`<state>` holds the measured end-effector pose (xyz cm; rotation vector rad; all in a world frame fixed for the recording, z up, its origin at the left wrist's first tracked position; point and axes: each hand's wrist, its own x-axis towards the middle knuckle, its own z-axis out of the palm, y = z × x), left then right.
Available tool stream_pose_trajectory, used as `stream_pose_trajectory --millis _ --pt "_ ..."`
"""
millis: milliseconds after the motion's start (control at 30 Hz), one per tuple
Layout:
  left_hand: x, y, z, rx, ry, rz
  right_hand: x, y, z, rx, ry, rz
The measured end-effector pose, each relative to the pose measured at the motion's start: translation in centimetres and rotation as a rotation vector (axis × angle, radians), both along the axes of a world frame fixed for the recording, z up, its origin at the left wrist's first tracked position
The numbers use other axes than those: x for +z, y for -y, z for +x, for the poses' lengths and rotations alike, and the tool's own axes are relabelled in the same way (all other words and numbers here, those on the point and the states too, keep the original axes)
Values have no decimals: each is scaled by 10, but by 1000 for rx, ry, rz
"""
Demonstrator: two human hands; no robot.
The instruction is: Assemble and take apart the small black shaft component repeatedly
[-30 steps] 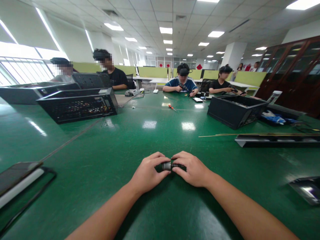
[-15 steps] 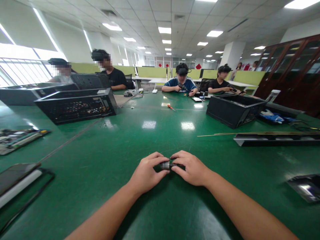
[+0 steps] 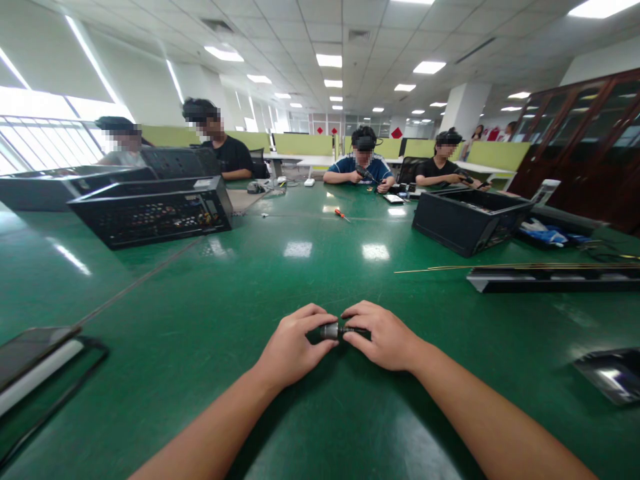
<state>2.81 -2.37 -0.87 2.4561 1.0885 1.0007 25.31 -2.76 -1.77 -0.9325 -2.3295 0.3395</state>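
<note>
A: Is your left hand (image 3: 295,347) curled round the dark cylinder (image 3: 329,331) with the grey collar?

B: Yes, you grip it between thumb and fingers, over the near middle of the desk (image 3: 320,420). Your right hand (image 3: 385,337) pinches a thin dark shaft (image 3: 356,329) in line with it. I can't tell whether the two are joined.

A: And the containers around you?

B: Toward the desk's far right corner you have a black case (image 3: 445,225), open at the top; too little of its inside shows to name the contents. Just beside it, nearer the right edge, a black tray (image 3: 567,219) holds a blue and white bundle (image 3: 545,232).

A: On your left?

B: Toward the far left corner stands a perforated case (image 3: 155,212), small coloured specks showing in its side. A long case (image 3: 50,190) sits just behind it, its contents too blurred for you to make out.
</note>
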Motion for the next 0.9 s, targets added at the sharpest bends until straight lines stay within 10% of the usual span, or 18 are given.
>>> stream_pose_trajectory --millis 900 --pt "-2 0 -1 -4 4 10 1 0 2 11 -14 -1"
